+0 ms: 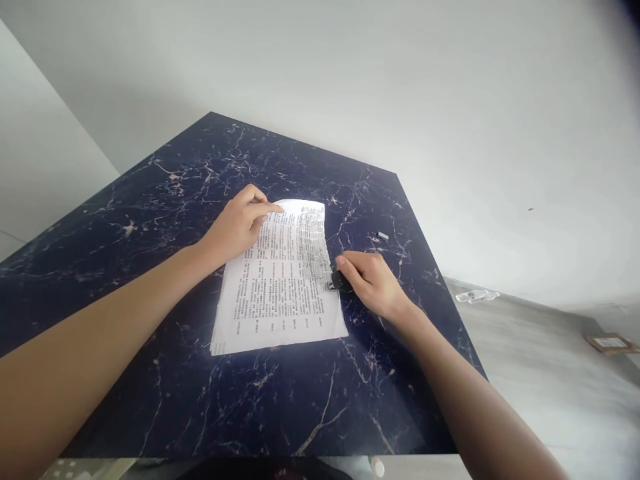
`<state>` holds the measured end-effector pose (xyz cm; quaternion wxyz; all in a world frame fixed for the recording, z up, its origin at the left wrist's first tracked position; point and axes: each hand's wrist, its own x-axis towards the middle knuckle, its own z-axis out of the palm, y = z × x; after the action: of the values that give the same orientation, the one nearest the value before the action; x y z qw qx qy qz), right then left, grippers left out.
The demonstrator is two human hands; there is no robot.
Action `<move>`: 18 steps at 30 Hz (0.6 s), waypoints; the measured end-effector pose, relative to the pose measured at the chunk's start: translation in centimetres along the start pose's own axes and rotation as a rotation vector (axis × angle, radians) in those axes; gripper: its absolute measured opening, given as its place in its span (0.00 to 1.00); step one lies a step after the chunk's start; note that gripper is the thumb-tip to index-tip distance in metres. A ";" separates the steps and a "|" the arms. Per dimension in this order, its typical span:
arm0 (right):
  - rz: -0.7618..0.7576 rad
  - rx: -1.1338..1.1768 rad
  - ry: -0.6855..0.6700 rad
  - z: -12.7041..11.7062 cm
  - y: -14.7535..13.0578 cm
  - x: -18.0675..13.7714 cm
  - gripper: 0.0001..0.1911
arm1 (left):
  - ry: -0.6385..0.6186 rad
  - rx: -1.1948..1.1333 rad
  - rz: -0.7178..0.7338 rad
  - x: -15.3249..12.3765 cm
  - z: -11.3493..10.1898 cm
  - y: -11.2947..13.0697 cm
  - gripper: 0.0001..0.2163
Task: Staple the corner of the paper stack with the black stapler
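Printed sheets of paper (280, 293) lie stacked on the dark blue marbled table, their upper right side curling up. At the upper left edge my left hand (245, 217) grips the paper, one finger stretched across its top and the others bent. My right hand (373, 280) is closed around a small black stapler (341, 281), thumb on top. The stapler's front end meets the right edge of the sheets, a little below their middle. Its rear part is hidden in my palm.
A small grey strip, perhaps staples (383, 236), lies on the table (270, 407) beyond my right hand. White walls stand behind and to the left. On the floor at right are a clear plastic item (477, 295) and a brown-framed object (611, 343).
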<state>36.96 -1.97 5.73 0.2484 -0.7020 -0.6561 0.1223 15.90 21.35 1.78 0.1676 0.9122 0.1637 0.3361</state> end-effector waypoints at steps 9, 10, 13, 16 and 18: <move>0.037 -0.020 0.080 0.8 -0.8 0.1 0.28 | -0.002 -0.028 -0.022 0.1 0.0 0.6 0.16; 0.034 -0.024 0.086 0.8 -0.8 0.1 0.28 | -0.002 -0.030 -0.025 0.1 0.0 0.7 0.16; 0.032 -0.036 0.104 1.0 -1.0 0.2 0.28 | 0.002 -0.039 -0.027 0.1 -0.1 0.8 0.16; 0.028 -0.046 0.102 1.0 -1.1 0.3 0.27 | 0.005 -0.049 -0.021 0.1 -0.2 0.9 0.16; 0.022 -0.052 0.102 0.9 -1.1 0.2 0.27 | 0.006 -0.051 -0.018 0.1 -0.2 0.9 0.16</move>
<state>35.56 -1.54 5.53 0.2621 -0.7207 -0.6378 0.0719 16.02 20.61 2.35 0.1932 0.9051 0.1639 0.3414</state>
